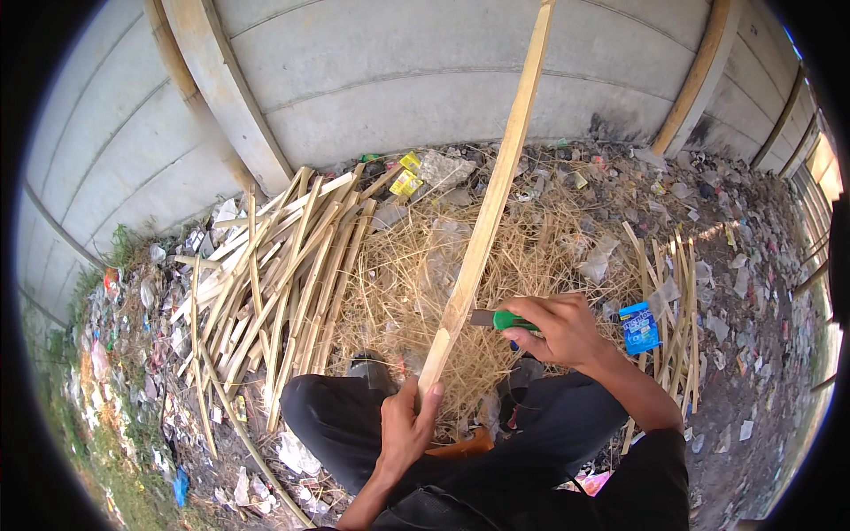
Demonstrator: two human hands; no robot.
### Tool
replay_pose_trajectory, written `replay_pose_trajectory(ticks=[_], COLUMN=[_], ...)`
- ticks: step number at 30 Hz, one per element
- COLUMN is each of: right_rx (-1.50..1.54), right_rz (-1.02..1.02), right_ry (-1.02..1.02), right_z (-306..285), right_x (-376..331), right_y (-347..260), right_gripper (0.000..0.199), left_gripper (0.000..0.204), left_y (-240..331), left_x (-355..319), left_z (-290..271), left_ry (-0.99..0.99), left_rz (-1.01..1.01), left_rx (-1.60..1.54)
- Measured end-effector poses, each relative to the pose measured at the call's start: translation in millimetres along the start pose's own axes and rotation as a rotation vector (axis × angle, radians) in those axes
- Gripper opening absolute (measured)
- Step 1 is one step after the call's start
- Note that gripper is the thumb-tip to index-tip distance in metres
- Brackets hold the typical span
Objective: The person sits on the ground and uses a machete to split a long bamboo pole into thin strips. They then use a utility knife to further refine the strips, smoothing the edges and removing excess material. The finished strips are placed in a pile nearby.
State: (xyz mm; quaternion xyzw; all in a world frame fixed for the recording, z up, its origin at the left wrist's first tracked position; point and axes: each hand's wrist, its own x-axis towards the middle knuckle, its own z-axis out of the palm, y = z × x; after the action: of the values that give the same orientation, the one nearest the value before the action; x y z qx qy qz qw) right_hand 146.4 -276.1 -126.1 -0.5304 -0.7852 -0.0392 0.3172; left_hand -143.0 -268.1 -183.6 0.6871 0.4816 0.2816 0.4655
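Note:
A long pale bamboo strip [492, 199] slants up from my lap toward the wall, its lower end in the closed grip of my left hand [410, 422]. My right hand [556, 329] is wrapped round the green handle of a knife [511, 319]. The knife's short, dark blade points left, its tip at the edge of the strip just above my left hand. Whether the blade cuts into the wood cannot be made out. Below the strip, shavings [398, 292] lie heaped in front of my bent legs.
A big pile of bamboo strips [292, 265] lies to the left, a smaller bundle [677, 310] to the right beside a blue packet [639, 327]. A grey panel wall [372, 88] with posts stands behind. Litter covers the ground on both sides.

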Motion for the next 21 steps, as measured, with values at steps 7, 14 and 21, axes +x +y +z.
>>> replay_pose_trajectory(ticks=[7,14,21], right_rx=[0.003,-0.013,-0.008], right_rz=[-0.040,-0.024,0.006], right_ry=[-0.088,-0.028,0.031], right_z=[11,7,6], right_x=[1,7,7], right_y=[-14,-20,-20], right_gripper=[0.032,0.029,0.028], left_gripper=[0.043,0.046,0.047], left_y=[7,12,17], left_x=[2,3,5], left_z=[1,-1,-6], left_ry=[0.042,0.077,0.060], left_rz=[0.057,0.100,0.099], left_rx=[0.057,0.130,0.145])
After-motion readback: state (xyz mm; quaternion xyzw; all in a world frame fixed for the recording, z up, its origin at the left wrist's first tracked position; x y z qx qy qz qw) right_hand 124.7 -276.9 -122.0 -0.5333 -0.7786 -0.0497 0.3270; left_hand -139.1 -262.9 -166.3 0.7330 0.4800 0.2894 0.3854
